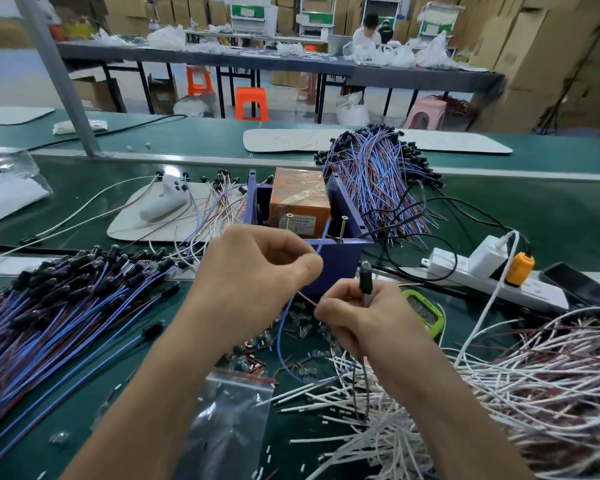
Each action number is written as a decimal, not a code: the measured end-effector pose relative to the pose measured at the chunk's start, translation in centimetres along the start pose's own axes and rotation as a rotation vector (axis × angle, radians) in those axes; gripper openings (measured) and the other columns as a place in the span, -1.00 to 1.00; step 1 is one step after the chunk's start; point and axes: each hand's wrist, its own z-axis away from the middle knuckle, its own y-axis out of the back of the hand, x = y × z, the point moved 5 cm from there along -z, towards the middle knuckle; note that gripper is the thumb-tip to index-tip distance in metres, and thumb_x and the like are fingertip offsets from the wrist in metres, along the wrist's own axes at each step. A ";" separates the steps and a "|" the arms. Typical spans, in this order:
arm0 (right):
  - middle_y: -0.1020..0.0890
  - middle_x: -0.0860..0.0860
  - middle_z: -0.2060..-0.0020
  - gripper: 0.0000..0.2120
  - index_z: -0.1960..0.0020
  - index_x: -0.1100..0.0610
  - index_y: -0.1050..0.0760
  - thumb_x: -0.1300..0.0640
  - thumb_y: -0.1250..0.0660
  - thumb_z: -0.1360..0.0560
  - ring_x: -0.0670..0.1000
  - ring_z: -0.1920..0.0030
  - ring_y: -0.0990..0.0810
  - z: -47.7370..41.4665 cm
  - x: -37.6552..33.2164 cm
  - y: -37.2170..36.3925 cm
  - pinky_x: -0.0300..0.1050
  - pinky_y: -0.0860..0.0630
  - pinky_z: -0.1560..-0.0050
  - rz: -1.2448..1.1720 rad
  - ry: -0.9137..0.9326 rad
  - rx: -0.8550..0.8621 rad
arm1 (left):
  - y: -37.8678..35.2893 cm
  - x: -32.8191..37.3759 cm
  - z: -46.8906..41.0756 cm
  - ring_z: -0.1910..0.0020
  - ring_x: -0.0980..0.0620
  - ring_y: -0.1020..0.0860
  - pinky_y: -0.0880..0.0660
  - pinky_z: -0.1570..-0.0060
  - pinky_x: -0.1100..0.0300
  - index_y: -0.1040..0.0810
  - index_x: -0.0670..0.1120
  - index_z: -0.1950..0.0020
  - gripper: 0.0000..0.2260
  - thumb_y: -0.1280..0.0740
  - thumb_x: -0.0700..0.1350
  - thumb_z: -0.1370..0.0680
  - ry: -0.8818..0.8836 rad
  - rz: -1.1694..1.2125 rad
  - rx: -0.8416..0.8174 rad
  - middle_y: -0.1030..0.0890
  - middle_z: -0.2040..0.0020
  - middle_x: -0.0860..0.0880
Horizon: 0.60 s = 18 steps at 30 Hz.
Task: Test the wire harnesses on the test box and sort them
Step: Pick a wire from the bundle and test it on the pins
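Before the purple test box [340,261], both hands held one harness [280,341] above the green bench [551,216]. The left hand [253,271] pinched its blue wire [321,244] between thumb and forefinger. The wire's free end pointed up, close to the right screw [343,228] on the box's rim; whether they touched could not be told. The right hand [357,317] was curled round the black socket [365,280], held upright, and a brown wire [305,297] ran between the two hands. An orange block [298,202] sat inside the box, with a second screw [289,220] in front of it.

A big pile of blue and brown harnesses [66,306] lay to the left. Another heap [378,174] was draped behind the box on the right, and white and brown wires [534,375] were massed at the near right. Small clear bulbs [257,341] were scattered under the hands, near a zip bag [229,410]. A power strip [492,278], a phone [579,285] and a green-framed gadget [426,313] lay right of the box.
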 end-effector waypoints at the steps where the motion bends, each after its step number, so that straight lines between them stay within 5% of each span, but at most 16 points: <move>1: -0.41 0.04 0.55 -0.78 0.32 0.16 -0.58 0.35 -0.39 -0.47 -0.05 0.54 -0.30 0.1 0.1 -0.1 -0.25 -0.24 0.51 0.045 -0.003 0.004 | 0.2 0.4 0.1 0.33 0.28 -0.63 -0.53 0.26 0.24 -0.71 0.28 0.17 -0.98 -0.52 0.14 -0.44 -0.018 -0.184 -0.024 -0.67 0.34 0.27; 4: -0.43 -0.03 0.51 -0.88 0.27 0.15 -0.59 0.21 -0.40 -0.45 -0.04 0.47 -0.35 0.3 0.4 -0.4 -0.16 -0.29 0.42 0.223 -0.017 0.004 | 1.0 1.2 0.6 0.32 0.21 -0.53 -0.27 0.40 0.26 -0.69 0.27 0.19 -0.74 -0.41 0.41 -0.41 -0.001 -0.785 -0.044 -0.61 0.38 0.19; 8: -0.44 -0.13 0.55 -0.90 0.26 0.01 -0.60 0.12 -0.39 -0.43 -0.14 0.51 -0.36 0.5 0.6 -1.0 -0.20 -0.32 0.45 0.442 -0.002 0.029 | 1.8 2.4 0.9 0.36 0.08 -0.49 -0.15 0.44 0.23 -0.59 0.06 0.35 -0.47 -0.33 0.53 -0.34 0.014 -0.989 0.025 -0.52 0.42 0.11; 10: -0.45 -0.16 0.57 -0.80 0.31 -0.12 -0.57 0.12 -0.39 -0.44 -0.16 0.54 -0.36 0.7 0.4 -1.3 -0.32 -0.29 0.49 0.524 0.024 0.057 | 1.8 2.4 0.9 0.39 0.12 -0.47 -0.17 0.43 0.22 -0.52 0.02 0.39 -0.45 -0.35 0.53 -0.29 -0.028 -0.908 0.042 -0.49 0.49 0.10; 13: -0.49 -0.20 0.54 -0.66 0.37 -0.28 -0.51 0.10 -0.41 -0.47 -0.15 0.51 -0.41 0.7 0.4 -1.5 -0.33 -0.32 0.49 0.630 0.052 0.086 | 1.2 1.3 0.4 0.44 0.19 -0.48 -0.29 0.40 0.20 -0.57 0.13 0.26 -0.67 -0.52 0.33 -0.26 -0.090 -0.581 -0.119 -0.56 0.43 0.21; 18: -0.56 -0.18 0.46 -0.75 0.35 -0.08 -0.52 0.10 -0.41 -0.48 -0.14 0.47 -0.44 0.6 0.6 -1.6 -0.29 -0.37 0.46 0.727 0.034 0.087 | -0.9 -0.2 0.2 0.41 0.19 -0.54 -0.45 0.36 0.28 -0.72 0.09 0.18 -0.92 -0.56 -0.09 -0.45 -0.089 -0.069 -0.454 -0.68 0.35 0.09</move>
